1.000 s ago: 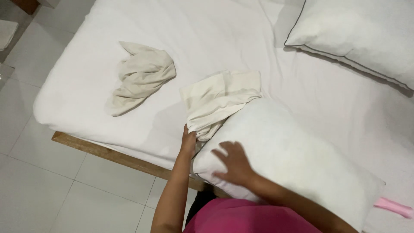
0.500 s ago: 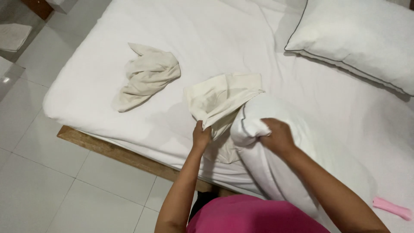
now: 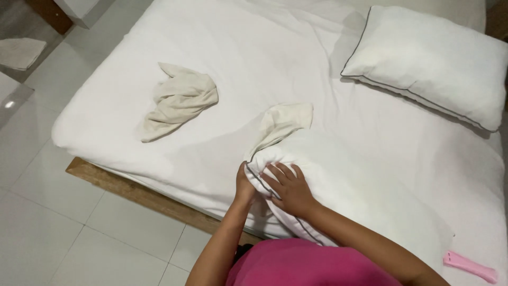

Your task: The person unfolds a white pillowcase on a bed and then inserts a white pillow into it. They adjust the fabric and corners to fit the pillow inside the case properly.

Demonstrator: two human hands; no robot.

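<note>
Right hand [image 3: 288, 189] lay flat with fingers spread on the near corner of a white pillow [image 3: 360, 196], pressing on its dark-piped edge. Left hand [image 3: 244, 188] was just beside it, closed on the same pillow corner from the left; its fingers were mostly hidden behind the fabric, so how firmly it gripped could not be told. Both hands met at that corner and were touching or nearly touching.

Head view: the pillow rested on the bed [image 3: 264, 63] along its near edge, toward the near right corner, and reached from the hands out to the right. A cream pillowcase [image 3: 280, 124] lay bunched against the far side of the held corner, touching the pillow and trailing toward the middle of the bed. A second cream cloth [image 3: 180, 100] lay crumpled near the left edge of the bed, well apart from the hands. A second white pillow [image 3: 428, 63] with dark piping lay flat at the far right corner. A pink object [image 3: 471, 266] lay at the near right corner, just beside the held pillow. A wooden bed frame [image 3: 132, 190] showed under the near edge, above a tiled floor [image 3: 63, 233]. The person wore a pink top [image 3: 307, 265].
</note>
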